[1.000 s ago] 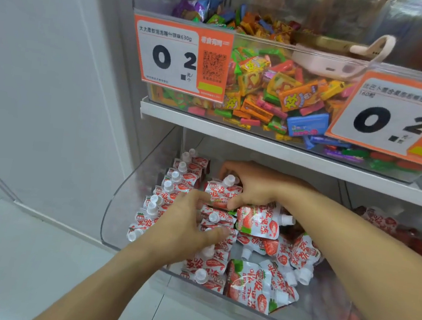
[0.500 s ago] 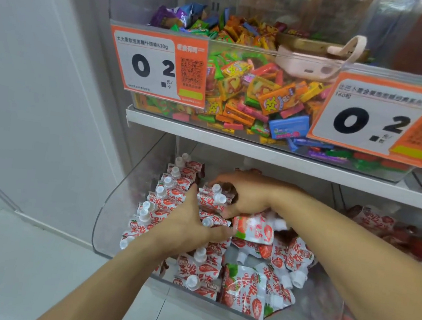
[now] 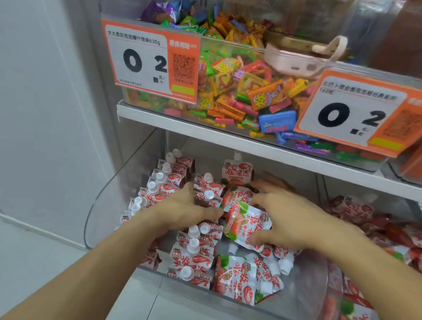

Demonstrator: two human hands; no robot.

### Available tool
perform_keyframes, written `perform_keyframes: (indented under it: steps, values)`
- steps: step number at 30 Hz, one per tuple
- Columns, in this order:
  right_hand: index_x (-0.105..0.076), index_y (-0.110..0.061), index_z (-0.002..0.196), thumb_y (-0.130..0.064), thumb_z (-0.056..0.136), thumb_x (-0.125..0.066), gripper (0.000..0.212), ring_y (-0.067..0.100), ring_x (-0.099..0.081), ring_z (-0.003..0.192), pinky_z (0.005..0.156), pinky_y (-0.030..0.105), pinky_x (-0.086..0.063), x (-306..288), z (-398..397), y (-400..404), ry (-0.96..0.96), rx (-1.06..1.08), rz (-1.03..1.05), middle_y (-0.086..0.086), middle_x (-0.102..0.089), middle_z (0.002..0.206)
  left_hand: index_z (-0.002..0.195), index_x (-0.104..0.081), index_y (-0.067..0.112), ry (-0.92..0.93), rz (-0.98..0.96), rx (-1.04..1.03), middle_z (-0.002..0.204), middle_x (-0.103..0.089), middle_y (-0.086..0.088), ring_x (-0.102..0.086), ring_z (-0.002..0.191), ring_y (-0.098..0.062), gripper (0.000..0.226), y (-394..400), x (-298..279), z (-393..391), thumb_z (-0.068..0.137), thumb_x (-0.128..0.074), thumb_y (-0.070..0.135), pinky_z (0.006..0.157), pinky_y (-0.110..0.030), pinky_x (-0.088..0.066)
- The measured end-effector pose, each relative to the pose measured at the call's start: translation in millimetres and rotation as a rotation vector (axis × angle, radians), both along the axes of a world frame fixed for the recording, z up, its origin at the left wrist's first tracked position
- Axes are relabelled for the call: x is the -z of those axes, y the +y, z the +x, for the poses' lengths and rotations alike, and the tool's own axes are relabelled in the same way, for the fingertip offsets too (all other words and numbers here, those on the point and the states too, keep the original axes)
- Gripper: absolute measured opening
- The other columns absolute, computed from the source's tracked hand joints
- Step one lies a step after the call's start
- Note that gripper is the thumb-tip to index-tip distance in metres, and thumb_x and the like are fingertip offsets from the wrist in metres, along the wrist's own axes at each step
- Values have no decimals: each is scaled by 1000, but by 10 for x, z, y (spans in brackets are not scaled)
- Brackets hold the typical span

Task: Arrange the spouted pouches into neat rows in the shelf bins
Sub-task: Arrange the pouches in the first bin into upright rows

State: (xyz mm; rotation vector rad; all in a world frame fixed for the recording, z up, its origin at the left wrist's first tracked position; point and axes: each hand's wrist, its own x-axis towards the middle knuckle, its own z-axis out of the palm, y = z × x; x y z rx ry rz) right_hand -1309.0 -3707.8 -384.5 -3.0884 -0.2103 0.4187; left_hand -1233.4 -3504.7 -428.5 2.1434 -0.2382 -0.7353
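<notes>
Item: strawberry spouted pouches, clear shelf bin (image 3: 110, 201), lower shelf

Front edge of the bin: loose pouches (image 3: 236, 278) lie flat and crossed at the front right corner, spouts pointing every way. They look light, soft-walled and glossy, so judge them slippery on the flat faces and liable to slump if stood alone. The white caps (image 3: 186, 273) are the only stiff part; take hold at the cap or neck, or pinch the top seam, not the belly.

Middle: your left hand (image 3: 186, 207) rests on the middle row (image 3: 194, 247), fingers curled down among the pouches toward the left row (image 3: 157, 185); you cannot tell whether it grips one or only presses them. Your right hand (image 3: 284, 221) holds a single pouch (image 3: 247, 224) by its side edges, thumb below and fingers spread above, tilted, above the right half of the bin.

Back edge: one upright pouch (image 3: 237, 173) stands near the back wall, just beyond your right fingertips. The left row runs cap-up along the left wall to the back corner.

Beyond, upper shelf: candy bin (image 3: 238, 92) with two orange price tags (image 3: 150, 60), not part of the job

Right of the bin: a neighbouring bin of pouches (image 3: 393, 233), unsorted
</notes>
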Motion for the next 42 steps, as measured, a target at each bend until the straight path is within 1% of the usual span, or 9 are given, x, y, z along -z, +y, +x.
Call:
perform_keyframes:
  steps: [5, 8, 11, 18, 23, 28, 31, 38, 42]
  values:
    - [-47, -39, 109, -32, 75, -83, 51, 13, -60, 96, 83, 36, -52, -162, -47, 147, -100, 147, 280, -14, -63, 105, 140, -35, 25, 40, -59, -18, 91, -50, 22, -54, 100, -12, 72, 52, 42, -31, 82, -74, 41, 89, -26, -40]
    - [-48, -32, 124, -41, 85, -72, 46, 19, -60, 96, 73, 27, -42, -243, 106, 220, -174, 260, 267, -3, -63, 115, 128, -42, 29, 42, -84, -18, 102, -60, 15, -58, 101, -12, 59, 76, 109, -21, 81, -75, 41, 92, -28, -44]
    - [-50, -20, 105, -40, 98, -55, 22, 19, -55, 73, 55, 24, -35, -132, 461, 369, -241, 433, 261, 8, -64, 103, 134, -41, 32, 49, -108, 5, 111, -62, 10, -59, 99, -12, 62, 82, 109, -38, 82, -74, 40, 84, -25, -42]
    - [-58, -26, 137, -21, 98, -60, 39, 21, -57, 122, 99, 31, -47, 275, 1128, 497, -78, 130, 260, 1, -59, 140, 147, -30, 30, 103, -100, 74, 142, -49, 8, -49, 128, -21, 89, 126, 216, 40, 74, -73, 56, 109, -35, -37]
    - [-62, -23, 131, -25, 96, -63, 35, 21, -60, 113, 92, 29, -48, 215, 1182, 350, 60, 66, 221, -1, -64, 129, 116, -55, 32, 141, -151, 81, 110, -65, 13, -62, 105, -12, 46, 156, 242, 84, 79, -75, 49, 95, -30, -49]
    - [-56, -23, 137, -23, 98, -59, 39, 22, -58, 117, 95, 31, -47, 187, 1104, 292, 115, 53, 191, 0, -61, 134, 124, -56, 36, 149, -136, 140, 117, -68, 12, -65, 108, -15, 92, 163, 283, 136, 46, -77, 79, 98, -39, -51]
    - [-56, -24, 136, -18, 100, -54, 37, 26, -59, 113, 94, 39, -51, 213, 1122, 302, 120, 58, 132, 3, -62, 133, 114, -54, 41, 163, -163, 156, 111, -69, 15, -66, 104, -11, 70, 182, 258, 145, 57, -78, 72, 97, -38, -51]
    - [-50, -26, 139, -13, 100, -47, 40, 27, -56, 119, 98, 39, -49, 232, 1049, 393, 104, 58, 60, 3, -56, 139, 142, -27, 40, 69, -152, 178, 134, -54, 13, -56, 118, -13, 111, 104, 226, 204, 49, -83, 67, 104, -37, -45]
    - [-44, -36, 142, -16, 100, -49, 47, 23, -57, 120, 95, 37, -51, 143, 855, 205, -111, 199, 196, -8, -53, 137, 148, -18, 30, 61, -160, 166, 131, -41, 16, -44, 120, -10, 109, 65, 153, 211, 65, -85, 49, 103, -26, -37]
